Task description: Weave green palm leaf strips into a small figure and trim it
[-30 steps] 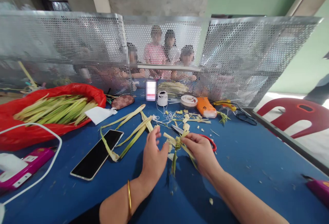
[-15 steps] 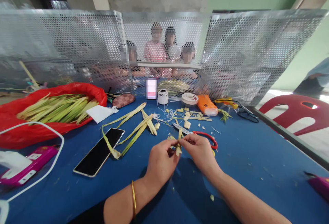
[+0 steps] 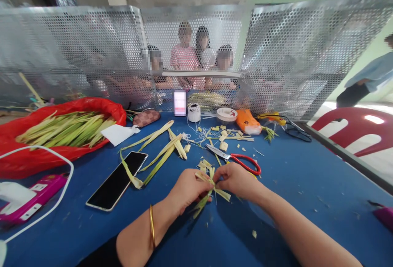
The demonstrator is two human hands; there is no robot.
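Note:
Between my hands is a small bundle of crossed leaf strips, pale green and yellow, with ends sticking out several ways. My left hand, a gold bangle on its wrist, grips the bundle from the left with curled fingers. From the right, the thumb and fingertips of my right hand pinch it near its middle. Just beyond lie scissors with red handles, blades pointing left. Short leaf scraps sit directly behind the bundle. Longer leaf strips lie to the left, some across a dark phone.
At left a red plastic bag holds many leaves, near a purple power strip with a white cable. Along the back are a thread spool, a tape roll and an orange packet. People sit behind a perforated metal screen.
The leaf bundle has turned and spread, its strips now fanning out below my fingers. My right hand has shifted slightly down, showing more of the scissors. The view has moved a little.

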